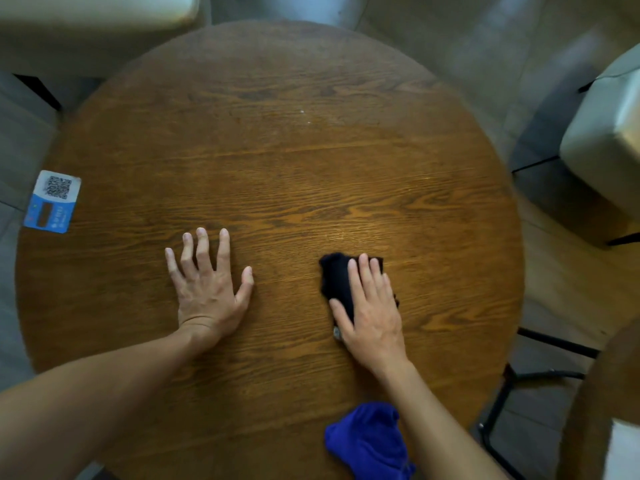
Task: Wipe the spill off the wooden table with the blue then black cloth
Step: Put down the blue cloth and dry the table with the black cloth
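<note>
A round wooden table (277, 161) fills the view. My right hand (372, 306) lies flat on a black cloth (336, 277) near the table's front right, pressing it to the wood; the cloth sticks out to the left of my fingers. Left of it, my left hand (207, 285) rests palm down on the bare wood with fingers spread and nothing in it. A crumpled blue cloth (370, 441) lies at the table's near edge, partly under my right forearm. I see no clear spill; two tiny white specks (302, 112) sit further back.
A blue and white QR-code sticker (52, 202) is stuck at the table's left edge. Pale cushioned seats stand at the far left (97, 15) and at the right (606, 157). Black metal legs (502, 403) show below the right rim.
</note>
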